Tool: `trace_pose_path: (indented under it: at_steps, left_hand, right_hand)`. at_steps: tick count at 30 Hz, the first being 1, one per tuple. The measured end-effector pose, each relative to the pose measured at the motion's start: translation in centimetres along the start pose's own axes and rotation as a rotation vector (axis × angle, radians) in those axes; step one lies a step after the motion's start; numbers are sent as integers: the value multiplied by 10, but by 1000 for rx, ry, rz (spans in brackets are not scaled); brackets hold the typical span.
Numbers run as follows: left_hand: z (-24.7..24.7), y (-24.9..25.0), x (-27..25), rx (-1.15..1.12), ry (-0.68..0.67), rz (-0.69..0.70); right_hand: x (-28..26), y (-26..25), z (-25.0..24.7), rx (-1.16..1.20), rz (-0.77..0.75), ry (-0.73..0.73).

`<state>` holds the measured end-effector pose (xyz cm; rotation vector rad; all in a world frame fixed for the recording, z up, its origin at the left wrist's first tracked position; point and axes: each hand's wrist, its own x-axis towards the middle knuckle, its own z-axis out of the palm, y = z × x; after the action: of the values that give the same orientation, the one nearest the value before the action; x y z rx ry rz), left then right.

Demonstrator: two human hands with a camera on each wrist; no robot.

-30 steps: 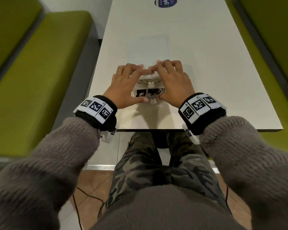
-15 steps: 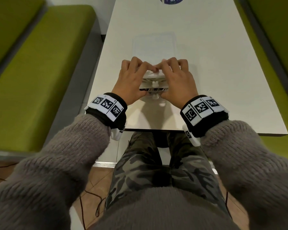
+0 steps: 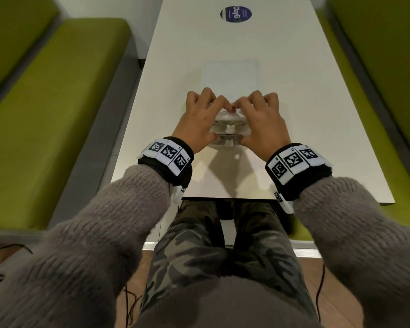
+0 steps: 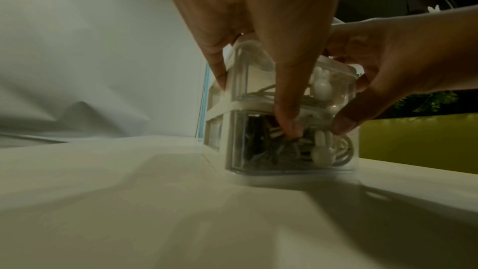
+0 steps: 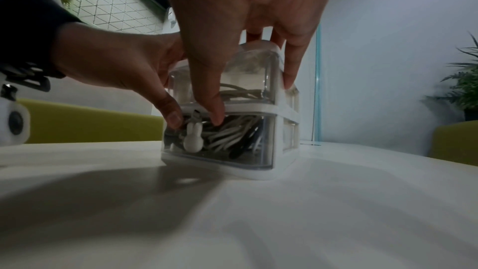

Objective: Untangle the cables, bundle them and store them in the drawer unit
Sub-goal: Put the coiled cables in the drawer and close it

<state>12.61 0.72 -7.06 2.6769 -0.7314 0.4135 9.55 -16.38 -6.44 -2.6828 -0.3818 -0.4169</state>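
White table (image 3: 294,114) bears a "Clay" sticker (image 3: 235,14); we see left hand (image 3: 200,120) and right hand (image 3: 262,121) clasping the drawer unit (image 3: 230,132), thumbs pressing its lower drawer (image 5: 220,144).

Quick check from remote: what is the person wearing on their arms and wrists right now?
Fuzzy grey-brown knit sleeves cover both arms to the wrists. Each wrist carries a black band ringed with white square tiles printed with black-and-white codes. A white rounded camera housing hangs under the left wrist. Both hands are bare: no gloves, no rings visible.
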Motion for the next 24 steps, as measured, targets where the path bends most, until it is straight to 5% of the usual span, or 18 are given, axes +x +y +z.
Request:
trace_pose_path:
  at_steps: [6,9,13,19,24]
  left_hand:
    - [-8,-4,3,-186,-102,-4]
    - [-8,-17,-8,-288,-6,-137]
    - [12,-15,-13,-603,-120,-263]
    - [23,3,-13,-756,71,-386]
    - [20,19,-6,-892,129,-632]
  right_hand:
    - [1,24,-15,125,-7,-110]
    - [-11,36,-14,264,215,-73]
    - [-9,30,-1,600,548,-203]
    - [-7,17,17,778,684,-80]
    - [-6,18,20,941,775,-70]
